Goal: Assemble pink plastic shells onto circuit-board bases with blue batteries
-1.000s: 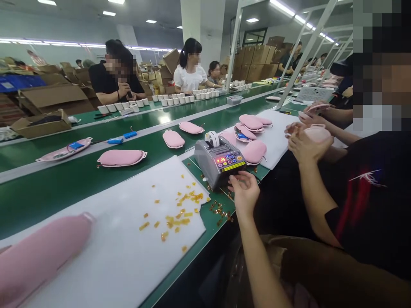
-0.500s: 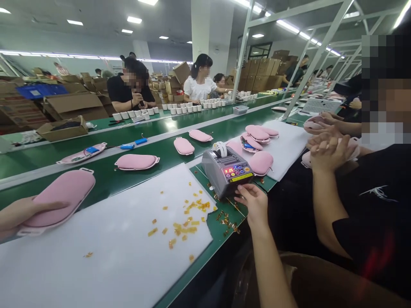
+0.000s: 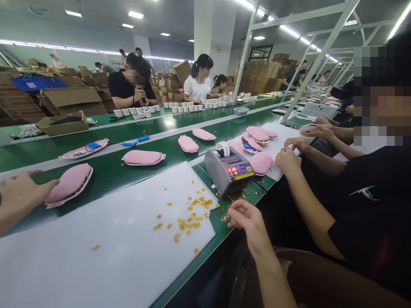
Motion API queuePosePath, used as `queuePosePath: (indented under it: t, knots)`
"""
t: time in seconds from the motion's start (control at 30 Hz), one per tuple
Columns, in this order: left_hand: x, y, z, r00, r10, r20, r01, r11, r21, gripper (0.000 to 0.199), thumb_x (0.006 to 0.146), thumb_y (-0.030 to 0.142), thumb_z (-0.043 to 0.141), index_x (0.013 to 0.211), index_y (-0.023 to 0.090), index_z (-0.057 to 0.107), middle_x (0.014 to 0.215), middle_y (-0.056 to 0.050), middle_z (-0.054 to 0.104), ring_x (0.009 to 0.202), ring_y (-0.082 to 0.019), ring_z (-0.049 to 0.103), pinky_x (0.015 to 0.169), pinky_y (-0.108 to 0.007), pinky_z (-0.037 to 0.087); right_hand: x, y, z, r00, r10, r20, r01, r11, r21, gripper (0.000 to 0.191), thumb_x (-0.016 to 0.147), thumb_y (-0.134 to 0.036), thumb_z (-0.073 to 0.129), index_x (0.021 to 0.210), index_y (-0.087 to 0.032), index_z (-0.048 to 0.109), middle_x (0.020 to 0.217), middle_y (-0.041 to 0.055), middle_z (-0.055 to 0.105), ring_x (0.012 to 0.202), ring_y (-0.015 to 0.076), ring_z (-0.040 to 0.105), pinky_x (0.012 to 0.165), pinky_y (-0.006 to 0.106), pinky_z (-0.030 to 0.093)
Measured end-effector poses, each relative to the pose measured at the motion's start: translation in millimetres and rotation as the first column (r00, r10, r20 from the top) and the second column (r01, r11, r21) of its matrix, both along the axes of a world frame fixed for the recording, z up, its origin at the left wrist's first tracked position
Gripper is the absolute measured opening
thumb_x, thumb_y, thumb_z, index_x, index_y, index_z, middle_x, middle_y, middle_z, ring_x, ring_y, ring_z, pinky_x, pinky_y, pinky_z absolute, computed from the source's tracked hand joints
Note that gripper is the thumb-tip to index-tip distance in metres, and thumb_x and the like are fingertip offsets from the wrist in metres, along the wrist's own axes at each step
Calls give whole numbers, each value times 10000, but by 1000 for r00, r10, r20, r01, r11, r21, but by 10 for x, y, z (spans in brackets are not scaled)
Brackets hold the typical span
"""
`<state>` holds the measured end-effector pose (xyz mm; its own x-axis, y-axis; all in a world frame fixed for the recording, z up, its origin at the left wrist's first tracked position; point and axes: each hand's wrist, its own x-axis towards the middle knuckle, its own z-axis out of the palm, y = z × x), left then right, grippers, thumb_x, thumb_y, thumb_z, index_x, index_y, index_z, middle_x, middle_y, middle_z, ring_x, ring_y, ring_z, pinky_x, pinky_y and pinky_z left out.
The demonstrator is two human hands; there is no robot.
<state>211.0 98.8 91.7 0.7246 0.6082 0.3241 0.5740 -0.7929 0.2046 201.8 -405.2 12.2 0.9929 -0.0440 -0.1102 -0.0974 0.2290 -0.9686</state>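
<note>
At the left edge my left hand (image 3: 24, 199) is open, thumb and fingers apart, beside a pink padded oval shell (image 3: 71, 184) lying on the green bench. The thumb tip reaches the shell's near end; whether it touches I cannot tell. My right hand (image 3: 248, 220) is closed in a pinch just in front of the grey tape dispenser (image 3: 227, 167), over scattered amber scraps. What is between its fingertips is too small to make out. Loose amber tape pieces (image 3: 192, 220) are strewn on the white foam sheet (image 3: 122, 256) between my hands.
More pink shells (image 3: 144, 157) lie along the bench, one open shell (image 3: 85, 149) near blue batteries (image 3: 130, 143). Behind the dispenser shells pile on another white sheet (image 3: 282, 137). A co-worker's hands (image 3: 289, 156) are close on the right. White cups (image 3: 183, 109) line the far side.
My left hand has let go of the pink shell, which now lies on the bench. My right hand has drawn back from the dispenser's front, toward me.
</note>
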Motion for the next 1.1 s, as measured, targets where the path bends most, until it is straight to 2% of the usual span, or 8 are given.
queuePosePath:
  t: [0.07, 0.13, 0.23, 0.3, 0.4, 0.57, 0.73, 1.1]
  knots:
    - [-92, -332, 90, 998, -57, 13, 58, 994, -96, 624, 798, 459, 449, 1269, 65, 563, 1259, -161, 596, 1244, -355, 528, 1023, -518, 462, -97, 184, 43, 996, 77, 39, -76, 996, -38, 307, 613, -402, 801, 717, -173, 623, 652, -7, 593, 553, 112, 527, 497, 240, 513]
    - [-270, -823, 87, 954, -266, 140, 296, 910, -289, 587, 781, 554, 502, 1205, 159, 596, 1246, -74, 622, 1172, -265, 571, 1084, -433, 428, -183, 403, 80, 985, 149, 89, -140, 985, -100, 228, 669, -360, 746, 735, -175, 631, 681, 5, 609, 618, 128, 552, 527, 232, 499]
    - [-585, -1597, -65, 764, -611, 209, 609, 573, -549, 467, 762, 576, 635, 1088, 243, 666, 1146, -22, 681, 1068, -227, 614, 1024, -341, 470, -322, 717, 131, 946, 295, 135, -250, 927, -279, 91, 736, -263, 665, 743, -178, 632, 691, 4, 618, 640, 124, 550, 575, 228, 468]
    - [-749, -2006, -192, 619, -756, 215, 677, 374, -633, 400, 802, 507, 660, 1133, 282, 677, 1153, -20, 690, 1062, -222, 622, 976, -319, 498, -420, 857, 156, 917, 367, 156, -277, 868, -413, 26, 755, -203, 628, 742, -183, 618, 729, 1, 623, 646, 117, 550, 590, 228, 449]
    - [-890, -2369, -331, 546, -801, 246, 671, 243, -701, 314, 862, 449, 623, 1104, 267, 707, 1056, -45, 722, 977, -225, 653, 927, -335, 527, -550, 919, 164, 895, 406, 184, -259, 810, -527, 47, 751, -143, 604, 761, -188, 599, 843, 8, 633, 696, 118, 582, 600, 223, 443]
    - [-1003, -2527, -407, 639, -732, 237, 587, 264, -766, 300, 855, 486, 617, 958, 248, 767, 945, -47, 748, 906, -244, 675, 902, -357, 531, -696, 805, 120, 908, 401, 125, -287, 809, -513, 52, 752, -164, 622, 720, -196, 596, 673, -22, 624, 563, 111, 544, 526, 220, 400]
    - [-1108, -2621, -415, 669, -715, 201, 564, 312, -765, 293, 833, 501, 616, 822, 255, 776, 879, -32, 753, 865, -249, 687, 864, -345, 539, -827, 695, 58, 958, 270, 95, -218, 903, -369, 184, 692, -192, 714, 864, -192, 646, 691, -26, 662, 546, 108, 555, 552, 225, 441]
    - [-1311, -3223, -555, 824, -541, 165, 510, 583, -632, 359, 694, 574, 715, 842, 249, 751, 789, -11, 747, 873, -274, 710, 876, -362, 565, -1179, 306, -217, 997, -23, 76, 25, 999, -25, 98, 721, -248, 733, 785, -175, 724, 745, 7, 708, 593, 117, 622, 577, 215, 481]
